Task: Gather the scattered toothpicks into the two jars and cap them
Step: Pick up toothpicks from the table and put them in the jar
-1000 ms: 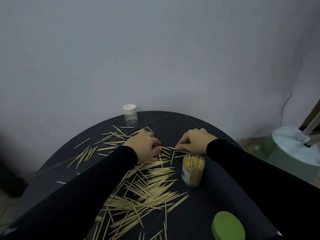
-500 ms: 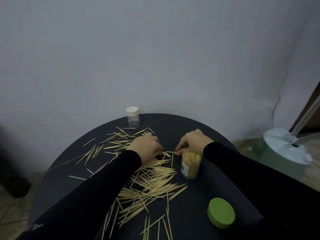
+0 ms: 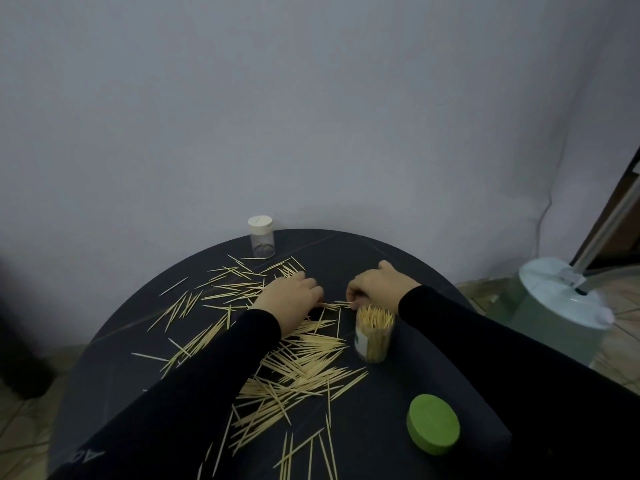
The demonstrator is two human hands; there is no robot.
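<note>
Many wooden toothpicks (image 3: 298, 368) lie scattered over a round black table (image 3: 363, 258). An open clear jar (image 3: 374, 336), packed with upright toothpicks, stands right of the pile. Its green cap (image 3: 433, 427) lies flat nearer to me on the right. A small clear jar with a white cap (image 3: 261, 236) stands at the far edge. My left hand (image 3: 291, 299) and my right hand (image 3: 377, 284) rest knuckles-up just behind the open jar, fingertips pinching a small bunch of toothpicks (image 3: 334, 304) between them on the table.
A grey wall rises close behind the table. A pale green round bin (image 3: 561, 306) with a white lid stands on the tiled floor to the right. A dark object (image 3: 20, 368) sits on the floor at the left.
The view has pulled back and tilted, so more of the table and green cap shows. Both hands stay at the same spot, still closed on the small bunch of toothpicks.
</note>
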